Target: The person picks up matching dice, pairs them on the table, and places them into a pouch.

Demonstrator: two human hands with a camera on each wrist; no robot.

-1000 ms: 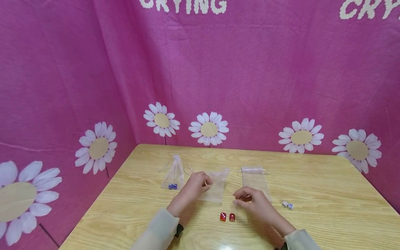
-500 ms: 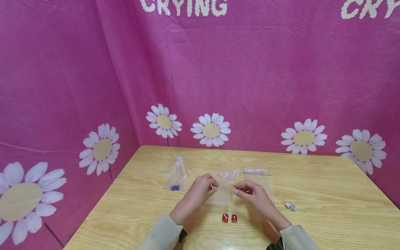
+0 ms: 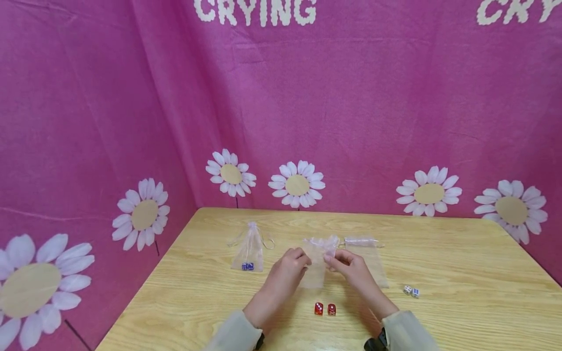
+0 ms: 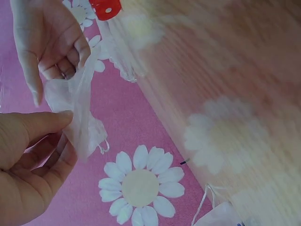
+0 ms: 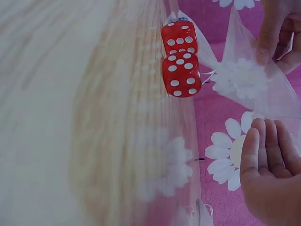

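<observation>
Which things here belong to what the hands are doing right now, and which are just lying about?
Seemingly in the job:
middle sheer pouch, pinched by the left hand
two red dice, lying close by

Seemingly just lying about for now:
left sheer pouch with blue dice
right sheer pouch
two white dice

Head view: light is even and moderately bright. Soft shadow lies on the counter [image 3: 184, 302] below the right forearm [image 3: 376, 298], consistent with light from above. Shading deepens along the left corner of the pink drape [image 3: 364, 97]. The large daisy [image 3: 30, 292] at the left edge looks stretched. The sheer bag [image 3: 312, 275] reads faint, at low contrast. Both wrist views are dimmer and hazy, with streaked, cloudy reflections on the counter; the red dice [image 5: 182, 75] show legible pips in the right one.
</observation>
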